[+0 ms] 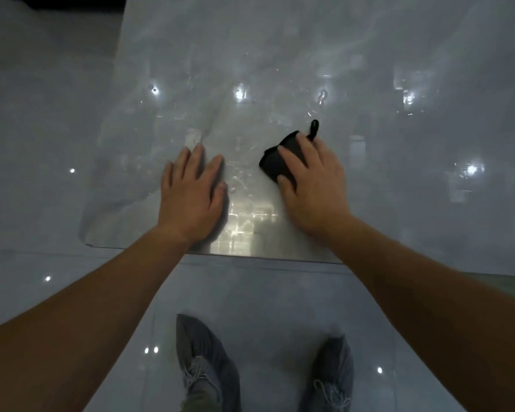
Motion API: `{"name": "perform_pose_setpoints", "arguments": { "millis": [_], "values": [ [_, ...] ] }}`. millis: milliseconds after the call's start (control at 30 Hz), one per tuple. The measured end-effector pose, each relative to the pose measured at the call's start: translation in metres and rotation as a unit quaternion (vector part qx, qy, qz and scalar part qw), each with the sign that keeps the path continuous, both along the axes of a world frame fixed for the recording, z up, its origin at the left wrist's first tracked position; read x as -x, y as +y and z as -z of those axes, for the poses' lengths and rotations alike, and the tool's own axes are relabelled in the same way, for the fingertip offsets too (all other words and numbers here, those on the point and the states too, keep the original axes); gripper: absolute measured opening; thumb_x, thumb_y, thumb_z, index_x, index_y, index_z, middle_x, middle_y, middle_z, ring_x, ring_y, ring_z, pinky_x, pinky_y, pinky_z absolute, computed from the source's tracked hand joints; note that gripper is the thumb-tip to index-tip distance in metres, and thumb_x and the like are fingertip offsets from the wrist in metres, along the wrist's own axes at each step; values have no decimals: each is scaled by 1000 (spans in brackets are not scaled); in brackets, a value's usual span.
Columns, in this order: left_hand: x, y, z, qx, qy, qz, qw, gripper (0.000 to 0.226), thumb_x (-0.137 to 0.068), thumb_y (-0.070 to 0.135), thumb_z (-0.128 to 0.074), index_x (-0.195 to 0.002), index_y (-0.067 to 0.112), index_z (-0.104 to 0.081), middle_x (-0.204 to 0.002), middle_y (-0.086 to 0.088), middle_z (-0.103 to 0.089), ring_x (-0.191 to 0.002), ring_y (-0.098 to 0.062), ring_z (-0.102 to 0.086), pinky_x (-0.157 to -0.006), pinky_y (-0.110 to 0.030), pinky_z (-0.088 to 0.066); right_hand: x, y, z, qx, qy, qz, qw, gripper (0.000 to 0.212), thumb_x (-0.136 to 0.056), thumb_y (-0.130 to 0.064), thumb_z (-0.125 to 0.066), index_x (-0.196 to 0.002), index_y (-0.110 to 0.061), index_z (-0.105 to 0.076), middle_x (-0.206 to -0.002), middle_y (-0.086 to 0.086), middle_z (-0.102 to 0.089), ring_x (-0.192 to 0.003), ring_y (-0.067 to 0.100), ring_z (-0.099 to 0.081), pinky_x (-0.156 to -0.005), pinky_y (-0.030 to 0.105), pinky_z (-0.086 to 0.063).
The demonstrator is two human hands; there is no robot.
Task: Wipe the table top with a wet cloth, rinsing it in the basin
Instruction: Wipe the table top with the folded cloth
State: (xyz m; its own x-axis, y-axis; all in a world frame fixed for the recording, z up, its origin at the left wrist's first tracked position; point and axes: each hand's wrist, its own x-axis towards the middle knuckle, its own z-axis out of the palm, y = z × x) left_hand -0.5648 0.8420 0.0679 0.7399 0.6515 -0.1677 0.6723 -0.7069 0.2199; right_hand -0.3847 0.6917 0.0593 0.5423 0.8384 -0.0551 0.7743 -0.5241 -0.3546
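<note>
head view | right hand (312, 185) presses a folded black cloth (275, 165) flat onto the glossy grey table top (280, 55) | left hand (191, 194) open, palm braced beside it | basin not visible | risk: braced palm may slip on wet sheen

An indoor room with polished finishes, though which kind of room cannot be told. A glossy, marble-patterned table top (280, 69) lies under the left hand (191, 197), mirroring ceiling spotlights. Below the hands, shiny pale floor tiles (265, 307) carry the same reflections around grey sneakers (205, 367).
</note>
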Motion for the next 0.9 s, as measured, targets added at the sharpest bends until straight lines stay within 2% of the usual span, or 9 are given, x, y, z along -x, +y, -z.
{"name": "perform_pose_setpoints", "arguments": {
  "millis": [133, 267, 333, 467, 567, 667, 767, 833, 900],
  "values": [
    [4, 7, -5, 27, -38, 0, 999, 53, -98, 42, -26, -144, 27, -47, -162, -9, -30, -150, -31, -20, -118, -51, -15, 73, -32, -6, 1, 0, -145, 989, 50, -98, -44, -47, -146, -30, -47, -161, 5, -32, -150, 33, -23, -122, 48, -18],
    [8, 19, -2, 3, -31, 33, 999, 48, -95, 38, -35, -139, 28, -51, -157, -8, -36, -144, -32, -28, -111, -51, -22, 56, -23, -2, 4, 1, -186, 983, 52, -96, -43, -51, -146, -29, -48, -160, 6, -34, -149, 32, -26, -120, 47, -25],
    [8, 25, -2, -2, -24, 49, 999, 47, -93, 38, -39, -137, 30, -52, -155, -8, -38, -141, -32, -30, -107, -50, -24, 24, -1, 1, -5, -11, -101, 995, 55, -95, -47, -46, -147, -28, -46, -160, 8, -34, -148, 34, -28, -117, 51, -29],
    [11, 36, -3, 5, -31, 68, 997, 46, -91, 40, -44, -135, 32, -54, -150, -6, -41, -137, -30, -32, -106, -50, -26, 0, 47, 0, 12, -2, 106, 994, 58, -98, -49, -38, -152, -29, -38, -164, 5, -24, -151, 31, -19, -122, 51, -19],
    [8, 47, -7, 24, -46, 70, 996, 39, -87, 34, -53, -126, 32, -59, -142, -2, -45, -131, -29, -36, -102, -46, -28, 48, 40, -3, -2, -19, 2, 1000, 54, -97, -46, -42, -148, -28, -44, -162, 7, -31, -149, 35, -25, -118, 54, -26],
    [5, 57, -13, 42, -66, 59, 995, 33, -86, 31, -55, -118, 27, -61, -135, -2, -50, -125, -28, -42, -99, -44, -30, 83, 10, -6, 15, -2, -135, 991, 50, -100, -44, -44, -149, -31, -44, -162, 4, -30, -152, 31, -20, -122, 48, -19],
    [0, 68, -14, 42, -31, 97, 994, 51, -92, 44, -45, -139, 25, -47, -156, -9, -32, -144, -32, -27, -114, -47, -17, 56, 18, -11, 42, 3, -142, 989, 54, -98, -48, -42, -150, -32, -42, -163, 4, -28, -151, 29, -21, -121, 45, -21],
    [-8, 80, -11, 48, 3, 115, 992, 64, -98, 51, -40, -156, 26, -25, -168, -10, -4, -154, -29, 0, -122, -49, 0, 22, 37, -4, 24, -10, -52, 998, 58, -95, -49, -42, -147, -25, -48, -160, 11, -35, -147, 36, -31, -117, 52, -31],
    [-18, 88, -8, 55, 12, 115, 992, 69, -100, 54, -35, -159, 26, -13, -168, -9, 9, -154, -28, 12, -123, -50, 7, -20, 59, -2, -3, -22, 69, 997, 60, -94, -49, -41, -146, -21, -49, -158, 15, -37, -144, 38, -35, -116, 52, -32]
  ]
}}
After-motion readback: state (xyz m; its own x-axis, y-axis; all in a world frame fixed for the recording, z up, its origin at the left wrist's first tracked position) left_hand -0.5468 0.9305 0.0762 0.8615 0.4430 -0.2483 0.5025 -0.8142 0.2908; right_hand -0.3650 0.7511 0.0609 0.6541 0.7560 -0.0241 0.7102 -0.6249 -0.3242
